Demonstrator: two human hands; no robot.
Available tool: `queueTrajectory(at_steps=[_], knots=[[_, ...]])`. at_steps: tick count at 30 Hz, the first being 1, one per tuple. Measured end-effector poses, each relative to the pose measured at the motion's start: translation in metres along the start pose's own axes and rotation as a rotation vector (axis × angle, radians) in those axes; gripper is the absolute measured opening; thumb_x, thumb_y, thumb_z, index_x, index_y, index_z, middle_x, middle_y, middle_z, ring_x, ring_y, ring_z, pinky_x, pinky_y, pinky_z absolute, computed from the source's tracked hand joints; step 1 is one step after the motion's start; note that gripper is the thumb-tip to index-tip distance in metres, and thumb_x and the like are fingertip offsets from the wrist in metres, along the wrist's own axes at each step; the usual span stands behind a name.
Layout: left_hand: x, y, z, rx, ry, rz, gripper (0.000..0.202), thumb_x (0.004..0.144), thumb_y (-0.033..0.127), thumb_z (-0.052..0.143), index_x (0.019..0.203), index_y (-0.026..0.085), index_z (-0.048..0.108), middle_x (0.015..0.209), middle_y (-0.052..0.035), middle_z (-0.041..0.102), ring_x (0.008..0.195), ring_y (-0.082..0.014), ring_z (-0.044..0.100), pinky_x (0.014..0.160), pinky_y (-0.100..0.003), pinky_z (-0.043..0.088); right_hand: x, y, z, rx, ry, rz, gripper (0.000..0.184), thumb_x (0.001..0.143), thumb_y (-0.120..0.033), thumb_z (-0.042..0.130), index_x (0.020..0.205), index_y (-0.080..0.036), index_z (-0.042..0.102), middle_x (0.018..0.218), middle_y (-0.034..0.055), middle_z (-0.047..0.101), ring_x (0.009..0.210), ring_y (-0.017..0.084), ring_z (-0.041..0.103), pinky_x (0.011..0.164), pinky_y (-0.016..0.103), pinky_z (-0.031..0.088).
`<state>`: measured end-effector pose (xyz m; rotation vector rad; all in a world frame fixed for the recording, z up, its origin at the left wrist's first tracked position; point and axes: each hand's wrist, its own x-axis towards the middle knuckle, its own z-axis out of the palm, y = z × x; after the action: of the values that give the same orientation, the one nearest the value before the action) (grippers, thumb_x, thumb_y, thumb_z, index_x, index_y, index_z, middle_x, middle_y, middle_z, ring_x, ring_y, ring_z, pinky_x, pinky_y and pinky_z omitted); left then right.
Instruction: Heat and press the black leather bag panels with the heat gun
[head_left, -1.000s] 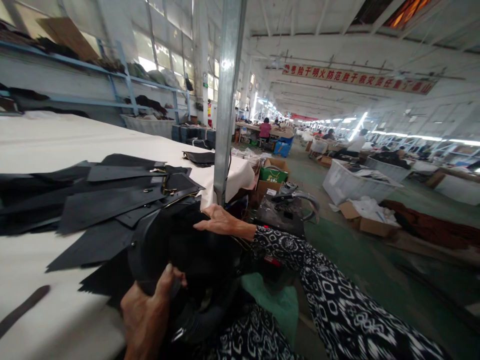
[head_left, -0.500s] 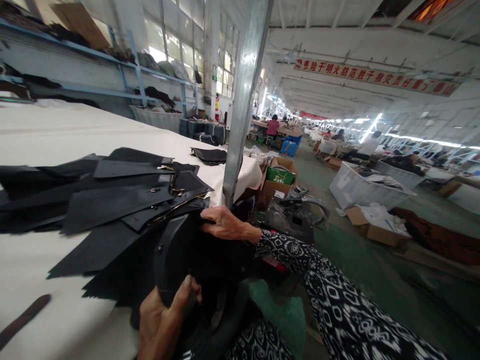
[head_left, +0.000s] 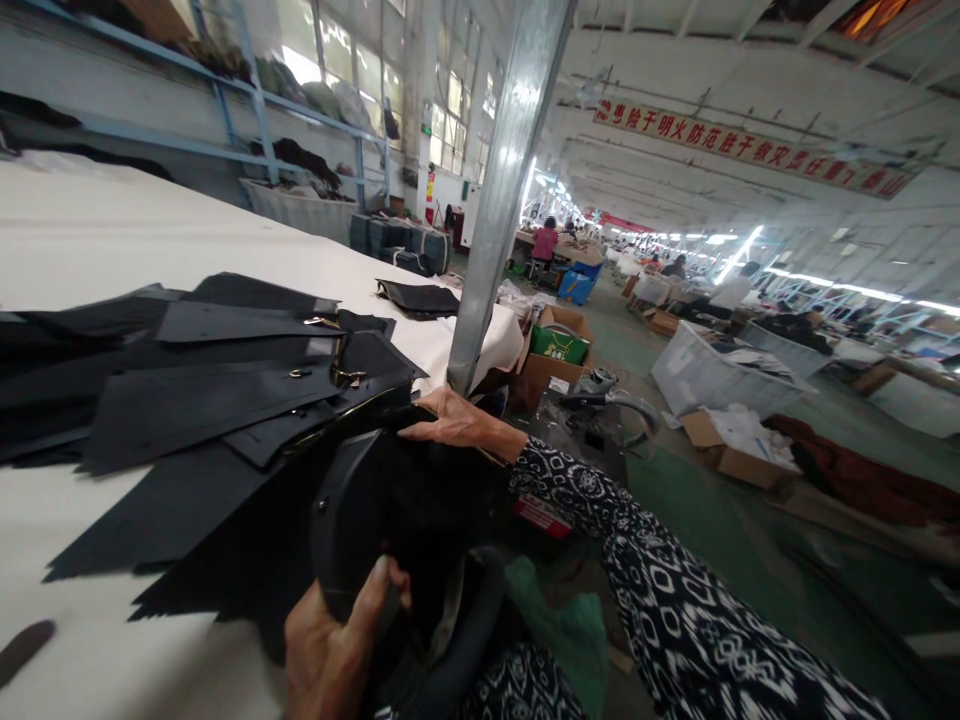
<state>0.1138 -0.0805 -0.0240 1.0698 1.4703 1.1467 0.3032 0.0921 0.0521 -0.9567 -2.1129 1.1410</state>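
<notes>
A black bag with a stiff curved side and a dark opening sits at the table's edge, over my lap. My left hand is closed round the near end of its curved black side, thumb on top. At the far rim, my right hand grips the bag's edge; its fingertips are partly hidden. Beside the bag, several flat black leather-like panels with gold-coloured zips and small metal fittings lie overlapped on the table. A thick black handle-like loop curves below the opening.
A metal post rises at the corner of the white-covered table. Another black piece lies near it. To the right are a cardboard box, a dark machine top and a white bin. Green cloth hangs below.
My right hand has shifted slightly up along the bag's rim, and the bag's opening appears wider. My left hand keeps its grip. The view has turned a little.
</notes>
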Motion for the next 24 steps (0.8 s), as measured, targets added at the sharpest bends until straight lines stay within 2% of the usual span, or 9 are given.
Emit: queueTrajectory(at_steps=[3,7,11,13,15,19,22,24], knots=[[0.006,-0.002,0.000,0.007,-0.014,0.036,0.049,0.069,0.066,0.068,0.068,0.017,0.071,0.063,-0.0058,0.071,0.063,-0.0219,0.066,0.063,-0.030,0.052,-0.012,-0.002,0.009,-0.091,-0.021,-0.021,0.028,0.084,-0.032,0.064,0.067,-0.015,0.048,0.064,-0.0045,0.037,0.060,0.008,0.033,0.052,0.021,0.026],[0.008,-0.002,0.002,0.029,-0.019,0.048,0.048,0.068,0.066,0.068,0.066,0.018,0.071,0.062,-0.0061,0.071,0.061,-0.0227,0.066,0.061,-0.031,0.052,-0.024,-0.009,0.017,-0.188,-0.054,-0.093,0.022,0.085,-0.024,0.058,0.069,-0.016,0.046,0.066,-0.0045,0.038,0.062,0.009,0.036,0.056,0.021,0.029],[0.001,0.005,0.002,0.049,0.066,0.071,0.046,0.069,0.065,0.066,0.066,0.019,0.070,0.059,-0.0054,0.070,0.061,-0.0242,0.066,0.060,-0.033,0.052,-0.016,-0.016,0.007,-0.288,-0.074,-0.062,0.026,0.089,-0.025,0.058,0.067,-0.015,0.048,0.064,-0.0046,0.038,0.061,0.009,0.037,0.057,0.022,0.031],[-0.002,0.008,-0.001,0.043,0.137,0.054,0.043,0.071,0.062,0.065,0.067,0.019,0.070,0.059,-0.0049,0.070,0.062,-0.0247,0.067,0.062,-0.033,0.052,-0.003,-0.025,-0.010,-0.444,0.052,-0.004,0.028,0.089,-0.020,0.060,0.065,-0.015,0.047,0.063,-0.0049,0.038,0.060,0.009,0.038,0.057,0.022,0.031],[-0.002,0.009,-0.006,0.057,0.206,0.026,0.041,0.072,0.060,0.064,0.066,0.020,0.070,0.059,-0.0051,0.070,0.063,-0.0253,0.068,0.063,-0.033,0.052,0.015,-0.044,-0.031,-0.669,0.251,0.015,0.026,0.089,-0.014,0.060,0.065,-0.015,0.050,0.064,-0.0041,0.042,0.061,0.010,0.041,0.061,0.023,0.035],[0.008,0.004,-0.019,0.120,0.182,-0.018,0.043,0.067,0.063,0.062,0.058,0.021,0.067,0.053,-0.0056,0.067,0.058,-0.0252,0.065,0.061,-0.035,0.053,0.053,-0.103,-0.068,-1.165,0.580,-0.242,0.018,0.098,-0.015,0.054,0.084,-0.010,0.064,0.081,0.0037,0.057,0.076,0.015,0.053,0.076,0.027,0.043],[0.013,0.001,-0.024,0.148,0.185,-0.082,0.046,0.062,0.068,0.062,0.052,0.023,0.063,0.047,-0.0056,0.061,0.056,-0.0274,0.064,0.057,-0.037,0.053,0.074,-0.131,-0.070,-1.241,0.690,-0.367,0.028,0.105,-0.013,0.039,0.116,-0.007,0.064,0.107,0.0103,0.059,0.098,0.018,0.057,0.090,0.029,0.044],[0.012,0.002,-0.023,0.152,0.223,-0.112,0.044,0.061,0.067,0.063,0.049,0.025,0.058,0.047,-0.0059,0.061,0.059,-0.0292,0.066,0.056,-0.038,0.053,0.081,-0.123,-0.057,-1.343,0.683,-0.521,0.039,0.108,-0.014,0.028,0.132,-0.006,0.058,0.105,0.0107,0.057,0.105,0.018,0.057,0.095,0.029,0.044]])
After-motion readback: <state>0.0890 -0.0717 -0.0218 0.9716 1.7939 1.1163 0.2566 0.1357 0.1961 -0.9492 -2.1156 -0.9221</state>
